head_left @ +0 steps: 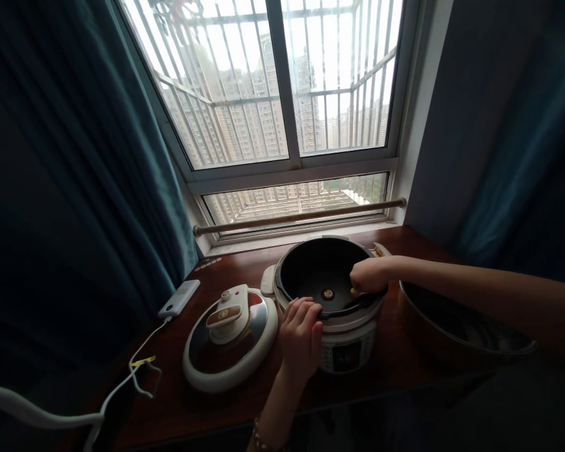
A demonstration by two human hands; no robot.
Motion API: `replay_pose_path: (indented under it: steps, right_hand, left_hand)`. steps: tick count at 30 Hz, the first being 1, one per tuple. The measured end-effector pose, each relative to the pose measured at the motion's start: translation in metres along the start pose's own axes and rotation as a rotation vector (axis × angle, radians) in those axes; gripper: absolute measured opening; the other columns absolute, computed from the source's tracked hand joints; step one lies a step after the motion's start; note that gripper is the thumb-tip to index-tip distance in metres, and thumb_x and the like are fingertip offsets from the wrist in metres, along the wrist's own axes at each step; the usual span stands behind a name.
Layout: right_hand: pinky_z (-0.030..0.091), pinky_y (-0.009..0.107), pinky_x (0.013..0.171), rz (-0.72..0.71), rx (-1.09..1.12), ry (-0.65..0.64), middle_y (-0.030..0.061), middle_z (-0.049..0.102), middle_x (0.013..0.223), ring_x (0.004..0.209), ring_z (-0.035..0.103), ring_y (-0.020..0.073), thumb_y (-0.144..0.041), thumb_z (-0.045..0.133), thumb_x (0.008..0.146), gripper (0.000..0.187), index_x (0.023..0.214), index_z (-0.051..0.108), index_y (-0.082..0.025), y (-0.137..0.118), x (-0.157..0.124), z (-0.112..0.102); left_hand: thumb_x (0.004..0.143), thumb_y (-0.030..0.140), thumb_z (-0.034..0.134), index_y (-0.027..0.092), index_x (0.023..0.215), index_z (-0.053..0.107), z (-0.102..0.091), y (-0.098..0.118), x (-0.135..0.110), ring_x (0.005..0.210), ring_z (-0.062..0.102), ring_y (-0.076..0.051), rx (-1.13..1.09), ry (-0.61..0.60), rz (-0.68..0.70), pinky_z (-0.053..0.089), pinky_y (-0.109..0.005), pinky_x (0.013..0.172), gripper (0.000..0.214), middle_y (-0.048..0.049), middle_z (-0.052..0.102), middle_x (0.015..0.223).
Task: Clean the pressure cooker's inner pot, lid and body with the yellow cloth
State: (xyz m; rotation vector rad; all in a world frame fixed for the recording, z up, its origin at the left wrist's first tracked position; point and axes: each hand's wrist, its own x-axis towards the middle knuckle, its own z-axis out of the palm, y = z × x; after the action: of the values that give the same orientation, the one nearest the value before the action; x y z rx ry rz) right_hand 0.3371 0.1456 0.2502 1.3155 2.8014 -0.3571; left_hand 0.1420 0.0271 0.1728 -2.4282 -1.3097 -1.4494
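An open electric pressure cooker (306, 319) stands on the wooden table, white outside and black inside, with a small round disc (328, 294) in the middle of its floor. My left hand (302, 329) grips the near left of the cooker's rim, fingers curled over it. My right hand (370, 276) reaches in over the right side, closed in a fist. A small yellow thing (355, 292) pokes out beneath that fist; its kind is mostly hidden. Left of the cooker lies its lid (195, 370), with a white and brown handle on top.
A wide, dark-insided pan (417, 323) sits at the right, under my right forearm. On the left are a white power strip (181, 298) and its cord (144, 348). Behind the table (245, 267) rise a barred window and a rail (306, 216); curtains hang at both sides.
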Motion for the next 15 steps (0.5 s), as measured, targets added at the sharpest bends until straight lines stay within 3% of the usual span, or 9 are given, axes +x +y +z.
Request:
replay_pose_path:
  steps: [3,5,7,10,12,15]
  right_hand:
    - [0.042,0.026,0.055,-0.005,-0.035,-0.170,0.0121,0.066,0.066,0.061,0.062,0.0207,-0.028,0.057,0.075,0.023,0.066,0.069,-0.012,-0.034,-0.012,0.001]
    - [0.042,0.027,0.058,0.047,-0.018,-0.154,0.0160,0.068,0.081,0.072,0.064,0.0237,-0.035,0.045,0.083,0.035,0.081,0.070,-0.011,-0.055,-0.018,0.003]
    - [0.042,0.028,0.061,0.117,0.039,-0.086,0.0175,0.067,0.089,0.080,0.064,0.0249,-0.036,0.038,0.086,0.041,0.088,0.069,-0.010,-0.072,-0.019,0.007]
    - [0.042,0.028,0.065,0.164,0.199,0.054,0.0165,0.067,0.088,0.080,0.063,0.0233,-0.034,0.037,0.087,0.039,0.085,0.068,-0.010,-0.092,-0.012,0.018]
    - [0.043,0.027,0.066,0.072,0.422,0.186,0.0131,0.067,0.083,0.077,0.062,0.0207,-0.028,0.042,0.085,0.031,0.080,0.067,-0.011,-0.103,-0.003,0.025]
    - [0.046,0.025,0.067,-0.131,0.753,0.317,0.0066,0.066,0.079,0.075,0.060,0.0167,-0.018,0.045,0.082,0.019,0.081,0.063,-0.013,-0.113,0.010,0.034]
  left_hand:
    - [0.087,0.021,0.030,0.017,0.099,0.057,-0.003,0.000,0.000,0.103,0.050,-0.023,-0.013,-0.026,-0.009,0.035,-0.044,0.094,0.029,-0.0084,0.060,0.097]
    - [0.088,0.022,0.030,0.017,0.103,0.057,-0.009,0.000,0.001,0.107,0.050,-0.022,-0.038,-0.055,-0.026,0.036,-0.043,0.095,0.031,-0.0085,0.060,0.103]
    - [0.090,0.022,0.029,0.017,0.106,0.056,-0.018,0.001,0.003,0.113,0.048,-0.021,-0.081,-0.025,-0.065,0.037,-0.040,0.095,0.032,-0.0087,0.059,0.110]
    - [0.091,0.021,0.028,0.017,0.100,0.058,-0.035,0.009,0.015,0.117,0.046,-0.021,-0.083,0.123,-0.111,0.038,-0.039,0.097,0.032,-0.0080,0.059,0.110]
    - [0.090,0.021,0.032,0.018,0.097,0.059,-0.041,0.020,0.027,0.117,0.047,-0.021,-0.038,0.174,-0.120,0.037,-0.039,0.098,0.028,-0.0074,0.060,0.109]
    - [0.091,0.023,0.033,0.017,0.108,0.055,-0.035,0.036,0.042,0.118,0.045,-0.020,0.023,0.120,-0.144,0.036,-0.039,0.100,0.028,-0.0086,0.057,0.117]
